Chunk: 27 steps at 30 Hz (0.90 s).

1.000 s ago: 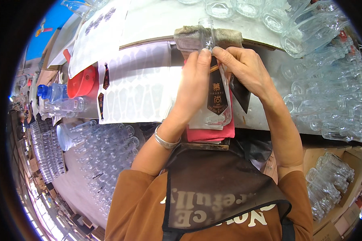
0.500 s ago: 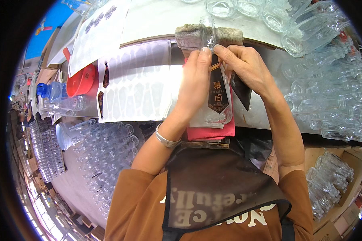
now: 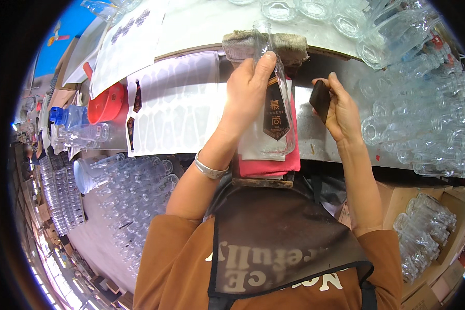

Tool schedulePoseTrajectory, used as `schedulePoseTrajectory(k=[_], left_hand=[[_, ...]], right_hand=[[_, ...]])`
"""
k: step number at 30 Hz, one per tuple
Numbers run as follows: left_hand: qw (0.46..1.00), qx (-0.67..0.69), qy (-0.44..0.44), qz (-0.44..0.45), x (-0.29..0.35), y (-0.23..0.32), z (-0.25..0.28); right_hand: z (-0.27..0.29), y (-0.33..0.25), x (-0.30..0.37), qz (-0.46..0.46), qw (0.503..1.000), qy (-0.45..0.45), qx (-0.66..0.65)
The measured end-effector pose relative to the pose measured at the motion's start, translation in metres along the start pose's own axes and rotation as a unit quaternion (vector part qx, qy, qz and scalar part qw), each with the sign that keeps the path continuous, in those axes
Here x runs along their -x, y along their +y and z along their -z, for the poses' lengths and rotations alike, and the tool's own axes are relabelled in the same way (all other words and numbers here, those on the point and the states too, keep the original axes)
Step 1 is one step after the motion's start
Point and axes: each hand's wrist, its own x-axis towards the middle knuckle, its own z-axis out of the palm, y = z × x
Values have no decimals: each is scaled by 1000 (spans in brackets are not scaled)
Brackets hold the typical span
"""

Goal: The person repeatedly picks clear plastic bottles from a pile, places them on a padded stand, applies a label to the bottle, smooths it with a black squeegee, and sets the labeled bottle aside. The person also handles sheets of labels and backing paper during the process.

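Observation:
A clear glass bottle (image 3: 285,145) lies with its neck pointing away from me and resting on a grey cloth roll (image 3: 290,46). On its face sits a black, pointed label (image 3: 277,114) with gold print. My left hand (image 3: 248,93) is closed around the upper body of the bottle, thumb on top. To the right, apart from the bottle, my right hand (image 3: 341,106) grips a small dark flat scraper (image 3: 321,100) between thumb and fingers. Beneath the bottle are a white sheet and a red cloth (image 3: 267,168) on a wooden stand.
A white label sheet (image 3: 175,103), mostly peeled, lies left of the bottle. A red plastic scoop (image 3: 107,103) and a blue-capped bottle (image 3: 70,116) are farther left. Clear bottles (image 3: 418,124) crowd the right, and more stand (image 3: 134,196) below left. A cardboard box (image 3: 423,232) holds bottles.
My right hand has moved off the bottle's neck to the right, turning palm up with the dark scraper. My left hand stays on the bottle, which has shifted slightly left.

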Motion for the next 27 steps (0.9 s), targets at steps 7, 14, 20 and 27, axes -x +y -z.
schedulePoseTrajectory(k=[7,14,20,27], left_hand=[[980,161,-92,77,12,13,5],[981,172,-78,47,19,6,-1],[960,259,-65,82,19,10,-8],[955,271,-39,115,24,11,3]], right_hand=[[-38,-25,7,208,972,-78,72],[-55,-33,-5,362,892,-21,270],[-55,-40,4,357,860,-76,356],[-50,-38,38,526,685,-245,440]])
